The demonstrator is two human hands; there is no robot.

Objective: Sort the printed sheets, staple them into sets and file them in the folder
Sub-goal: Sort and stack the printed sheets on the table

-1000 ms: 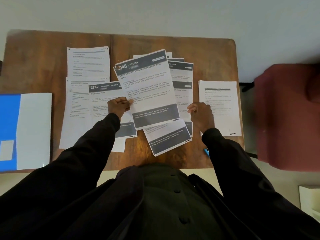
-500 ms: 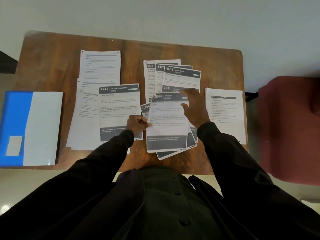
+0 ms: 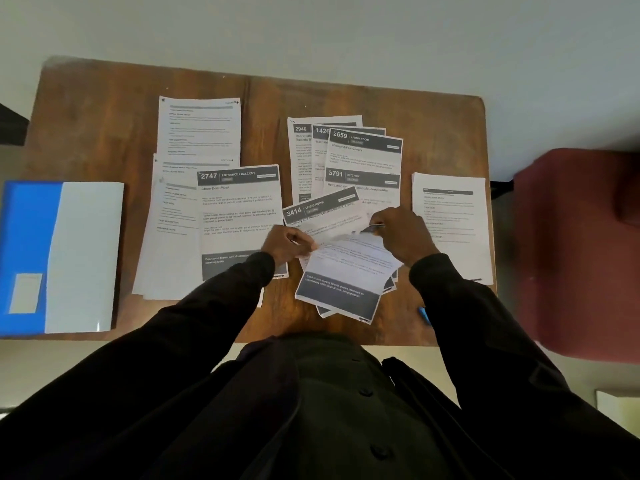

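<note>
Head view: left hand point(image 3: 284, 243) and right hand point(image 3: 403, 233) fingers pinch the sheet point(image 3: 341, 284), long axis near-far, footer nearest.

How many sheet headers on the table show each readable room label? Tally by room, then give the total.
Living Room: 2, sheet 2659 and sheet 3414
Kitchen: 1, sheet 3791
Entrance/Balcony: 1, sheet 2747
Total: 4

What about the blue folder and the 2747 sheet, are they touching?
Apart. The head view shows bare table and a plain sheet lying between the folder and the 2747 sheet.
</note>
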